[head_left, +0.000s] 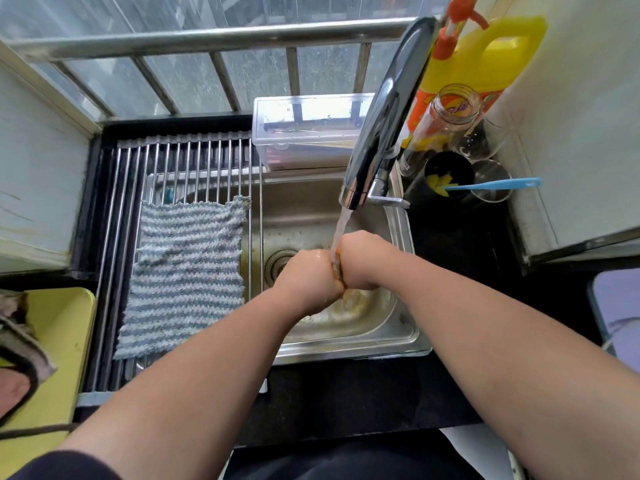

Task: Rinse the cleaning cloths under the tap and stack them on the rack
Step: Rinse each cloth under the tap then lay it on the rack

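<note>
step in hand: a cloth (338, 271) is being rinsed and wrung under the running tap (381, 116) over the sink (398, 327); mostly hidden, only a brownish edge is seen between the fists.
left hand (308, 275): clamped in a fist on one end of the cloth, pressed against the other hand.
right hand (363, 261): clamped on the other end, directly under the water stream (341, 230).
rinsed cloth: a striped grey-blue cloth (187, 271) is laid flat on the rack (117, 209), which spans the left part of the sink.
cloths waiting: more fabric (17, 327) is seen on the yellow tray (65, 327) at far left; whether it belongs to the task cannot be told.
risk, splash: water striking the knuckles is judged likely to spray onto the counter (346, 393) if the fists are raised toward the spout.
risk, drip: a poorly wrung cloth carried across to the rack would be expected to soak the one already laid there.
risk, knock: glassware stands just beside the tap and could be struck by a wide right elbow.
clear box (308, 129): lidded, behind the sink; contents not legible.
glass jar (446, 116): open, tilted, apparently empty.
dark cup (446, 174): something yellow and a blue-handled tool (495, 184) held inside.
yellow jug (485, 57): pump-topped, contents not seen.
</note>
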